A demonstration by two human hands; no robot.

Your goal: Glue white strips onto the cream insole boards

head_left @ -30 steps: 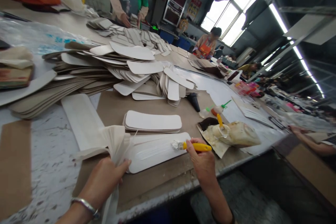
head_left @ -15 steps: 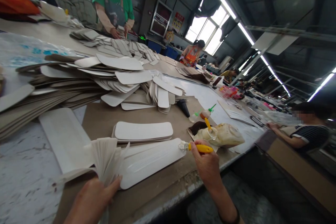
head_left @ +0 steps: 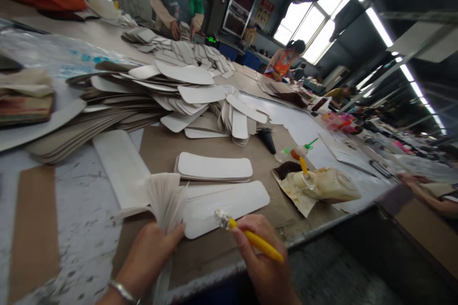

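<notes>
In my right hand (head_left: 263, 252) is a yellow-handled brush (head_left: 255, 243), its bristles clotted with whitish glue. The bristle end is over the near edge of a long white rounded panel (head_left: 229, 205), which has a wet shiny streak on it. My left hand (head_left: 150, 252) grips a fanned bundle of thin cream fabric strips (head_left: 166, 198), with the thumb by the panel's left end. Just behind lies a short stack of white rounded panels (head_left: 214, 166). A wide white panel (head_left: 119, 167) rests to the left, partly under the strips.
A large pile of panels (head_left: 143, 100) spreads behind. At right lies a glue-stained plastic bottle (head_left: 332, 185) with a yellow handle in its opening. Beyond it are a small green-tipped bottle (head_left: 298, 152) and a black cone (head_left: 266, 140). A co-worker in green (head_left: 175, 0) handles pieces across the table.
My right hand has brought the brush from the panel's far right end back left and toward me. My left hand still holds the strips. The camera view has turned to the left.
</notes>
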